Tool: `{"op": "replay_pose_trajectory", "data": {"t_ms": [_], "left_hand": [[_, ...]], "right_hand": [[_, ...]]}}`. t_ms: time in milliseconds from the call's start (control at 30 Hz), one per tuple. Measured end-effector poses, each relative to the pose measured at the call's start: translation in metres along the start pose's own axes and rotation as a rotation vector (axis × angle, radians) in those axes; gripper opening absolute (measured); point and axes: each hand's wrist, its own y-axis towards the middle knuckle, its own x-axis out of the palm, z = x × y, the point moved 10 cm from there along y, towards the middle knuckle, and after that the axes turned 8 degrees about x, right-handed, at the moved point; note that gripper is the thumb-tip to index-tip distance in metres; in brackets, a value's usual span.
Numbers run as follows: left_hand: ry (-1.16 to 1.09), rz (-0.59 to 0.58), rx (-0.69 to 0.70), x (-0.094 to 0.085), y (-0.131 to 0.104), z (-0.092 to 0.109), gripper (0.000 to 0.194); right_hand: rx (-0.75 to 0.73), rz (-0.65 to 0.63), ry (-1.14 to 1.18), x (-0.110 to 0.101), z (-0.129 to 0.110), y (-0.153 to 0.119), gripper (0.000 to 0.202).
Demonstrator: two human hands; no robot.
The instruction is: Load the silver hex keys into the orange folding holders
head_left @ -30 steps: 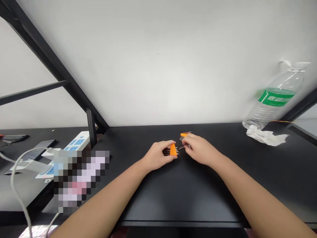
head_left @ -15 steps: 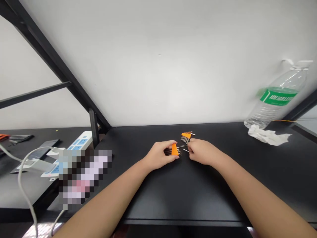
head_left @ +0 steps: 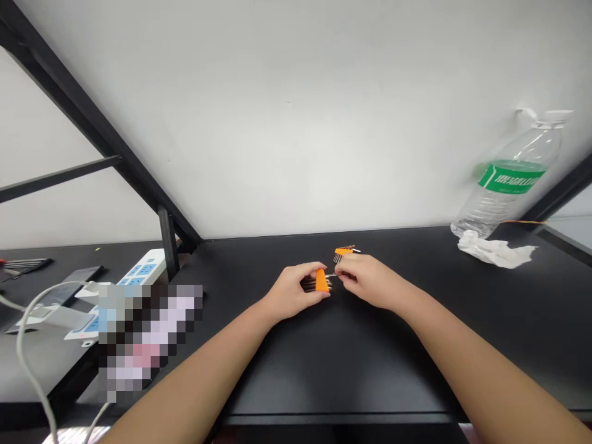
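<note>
My left hand (head_left: 293,291) is closed on an orange hex key holder (head_left: 322,281), its thumb and fingers on opposite ends. Several dark metal keys pass through this holder. Just to the right, my right hand (head_left: 367,279) pinches a thin metal hex key (head_left: 332,275). That key points left at the holder's upper right side; I cannot tell whether its tip is inside. Behind my right hand lies a second orange holder (head_left: 343,251) with several keys in it, partly covered by the hand.
On the black desk (head_left: 333,357), a crumpled tissue (head_left: 497,250) lies at right before a large clear bottle (head_left: 506,179) with a green label. At left are a power strip (head_left: 145,269), cables, a blurred-out object (head_left: 157,336) and a black metal frame (head_left: 169,240).
My right hand has moved left, bringing the hex key up to the holder in my left hand. It now covers more of the second holder. The view has shifted slightly.
</note>
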Motion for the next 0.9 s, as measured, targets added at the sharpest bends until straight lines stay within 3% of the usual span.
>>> {"op": "replay_pose_trajectory", "data": {"t_ms": [533, 733, 900], "left_hand": [[0.039, 0.021, 0.003, -0.002, -0.002, -0.003, 0.052], [0.138, -0.038, 0.028, 0.001, -0.002, 0.004, 0.049], [0.199, -0.097, 0.090, 0.006, -0.001, 0.012, 0.045]], "right_hand": [[-0.019, 0.015, -0.020, -0.008, -0.004, -0.004, 0.021], [-0.028, 0.016, -0.060, -0.003, -0.010, -0.005, 0.024], [-0.046, -0.033, 0.040, 0.007, -0.019, -0.005, 0.025]]}}
